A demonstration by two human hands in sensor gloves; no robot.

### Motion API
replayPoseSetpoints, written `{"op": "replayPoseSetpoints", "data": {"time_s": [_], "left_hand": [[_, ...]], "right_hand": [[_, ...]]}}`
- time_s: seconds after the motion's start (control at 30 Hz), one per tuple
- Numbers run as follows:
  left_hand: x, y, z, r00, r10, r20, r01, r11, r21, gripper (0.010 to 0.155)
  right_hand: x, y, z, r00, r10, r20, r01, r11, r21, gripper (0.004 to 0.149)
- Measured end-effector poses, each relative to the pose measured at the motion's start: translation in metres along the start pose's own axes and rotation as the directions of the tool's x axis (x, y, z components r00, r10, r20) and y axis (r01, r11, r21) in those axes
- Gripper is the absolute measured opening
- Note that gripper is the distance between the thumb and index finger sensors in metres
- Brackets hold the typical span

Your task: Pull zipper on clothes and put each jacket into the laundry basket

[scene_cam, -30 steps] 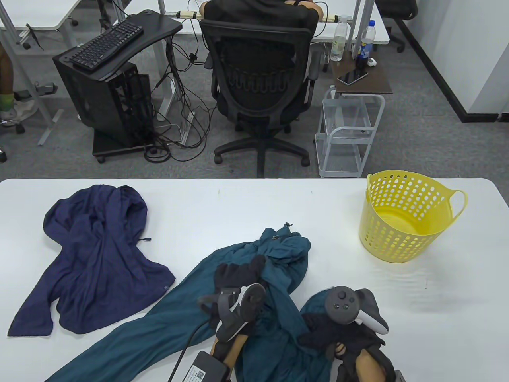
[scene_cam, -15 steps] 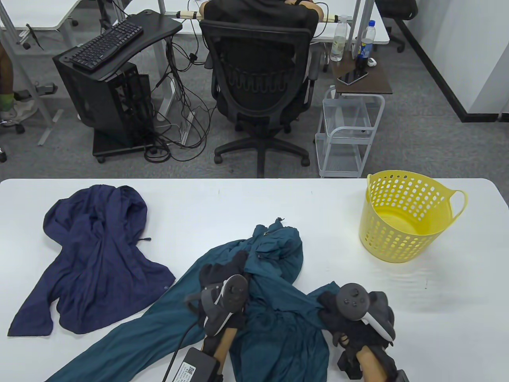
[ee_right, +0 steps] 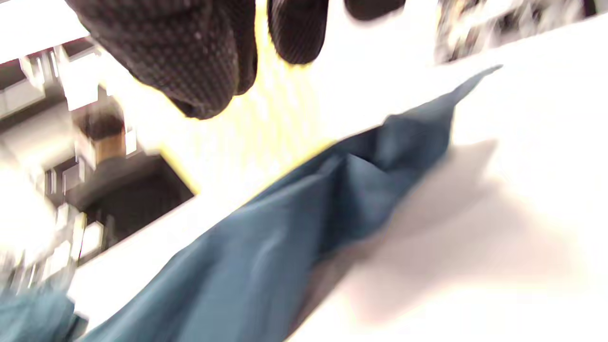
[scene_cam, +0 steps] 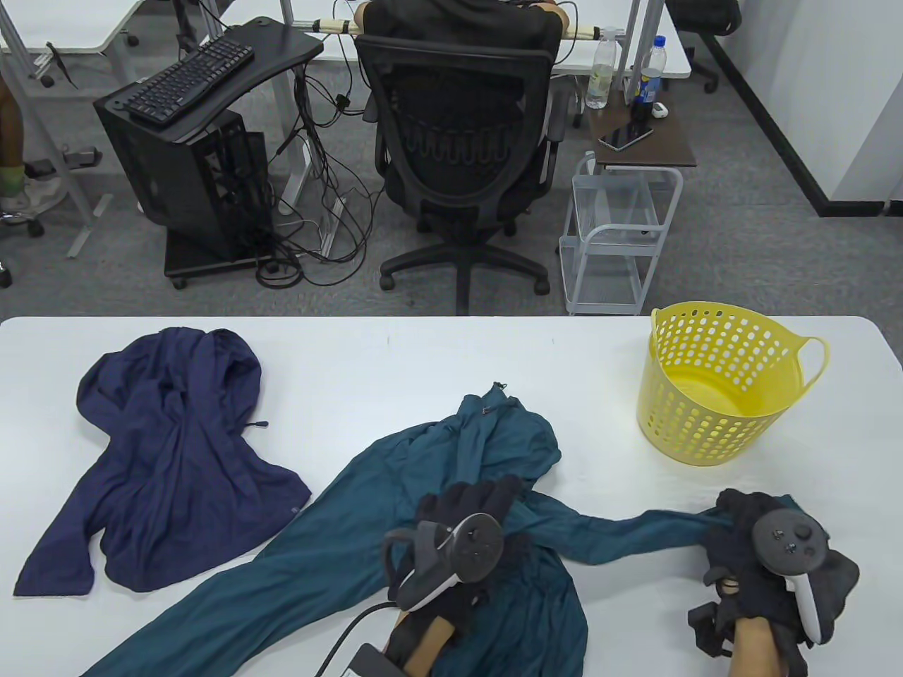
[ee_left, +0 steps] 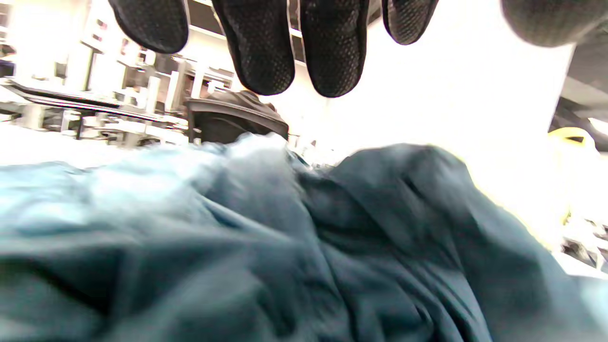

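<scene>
Teal jacket (scene_cam: 451,493): sleeve end in right hand (scene_cam: 769,557), table view only.

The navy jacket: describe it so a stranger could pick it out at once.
Start at the white table and go to its left end, far from the yellow laundry basket. The navy jacket lies crumpled there, untouched by either hand. It is dark blue-purple, while the teal jacket beside it is greener and being handled.

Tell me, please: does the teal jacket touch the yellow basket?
Apart. In the table view, bare white table lies between the teal jacket and the yellow basket; even the stretched sleeve stays below the basket's base.
</scene>
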State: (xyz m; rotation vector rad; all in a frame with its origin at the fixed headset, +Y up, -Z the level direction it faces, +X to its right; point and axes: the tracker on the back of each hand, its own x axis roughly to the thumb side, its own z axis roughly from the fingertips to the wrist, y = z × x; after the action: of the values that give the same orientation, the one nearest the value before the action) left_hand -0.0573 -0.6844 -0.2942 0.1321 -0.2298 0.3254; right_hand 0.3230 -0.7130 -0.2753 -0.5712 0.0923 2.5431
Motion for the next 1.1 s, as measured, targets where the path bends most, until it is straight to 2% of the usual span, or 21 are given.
{"op": "replayPoseSetpoints", "data": {"time_s": [0.03,0.1,0.17,0.2,0.27,0.33,0.43,0.53,0.63,0.73,0.83,0.9,1.0,1.1], "left_hand": [[-0.013,0.009,0.002,0.998,0.038,-0.053,-0.038,0.999,0.008,0.073],[-0.035,0.019,0.006,0.984,0.066,-0.168,-0.071,0.997,-0.024,0.072],[-0.055,0.021,0.010,0.958,0.016,-0.285,-0.048,0.993,-0.104,0.070],[-0.066,0.018,0.012,0.942,-0.049,-0.331,-0.011,0.984,-0.178,0.068],[-0.079,0.008,0.014,0.926,-0.151,-0.346,0.050,0.958,-0.284,0.061],[-0.086,-0.008,0.015,0.925,-0.184,-0.334,0.052,0.928,-0.369,0.057],[-0.084,-0.028,0.015,0.938,-0.187,-0.291,0.050,0.906,-0.419,0.055],[-0.076,-0.044,0.014,0.946,-0.225,-0.233,0.091,0.875,-0.475,0.057],[-0.074,-0.059,0.013,0.935,-0.281,-0.216,0.131,0.840,-0.527,0.059],[-0.080,-0.068,0.011,0.916,-0.338,-0.216,0.155,0.794,-0.588,0.059],[-0.089,-0.065,0.009,0.893,-0.367,-0.260,0.163,0.803,-0.574,0.058],[-0.098,-0.062,0.008,0.867,-0.405,-0.290,0.179,0.797,-0.577,0.059],[-0.109,-0.058,0.006,0.840,-0.421,-0.343,0.169,0.803,-0.571,0.059],[-0.121,-0.058,0.004,0.789,-0.478,-0.385,0.205,0.797,-0.569,0.062]], "right_hand": [[0.009,0.005,0.001,0.998,0.057,0.033,-0.059,0.997,0.040,0.062],[0.030,0.014,0.006,0.988,0.109,0.111,-0.110,0.994,0.005,0.062],[0.051,0.023,0.013,0.972,0.125,0.201,-0.130,0.991,0.011,0.062],[0.065,0.030,0.018,0.956,0.133,0.262,-0.139,0.990,0.007,0.061],[0.088,0.043,0.028,0.923,0.140,0.359,-0.150,0.989,-0.003,0.059],[0.114,0.064,0.040,0.866,0.138,0.481,-0.163,0.987,0.011,0.059],[0.139,0.095,0.052,0.785,0.129,0.606,-0.209,0.976,0.063,0.058],[0.147,0.122,0.054,0.735,0.153,0.661,-0.316,0.939,0.134,0.057],[0.142,0.134,0.047,0.735,0.219,0.642,-0.421,0.889,0.179,0.055],[0.127,0.134,0.032,0.798,0.270,0.538,-0.450,0.862,0.234,0.053],[0.107,0.126,0.014,0.870,0.240,0.432,-0.379,0.885,0.272,0.052],[0.096,0.117,0.004,0.900,0.242,0.361,-0.344,0.905,0.249,0.052],[0.078,0.109,-0.009,0.927,0.277,0.254,-0.337,0.911,0.236,0.053],[0.064,0.102,-0.019,0.956,0.244,0.163,-0.278,0.932,0.232,0.053]]}}
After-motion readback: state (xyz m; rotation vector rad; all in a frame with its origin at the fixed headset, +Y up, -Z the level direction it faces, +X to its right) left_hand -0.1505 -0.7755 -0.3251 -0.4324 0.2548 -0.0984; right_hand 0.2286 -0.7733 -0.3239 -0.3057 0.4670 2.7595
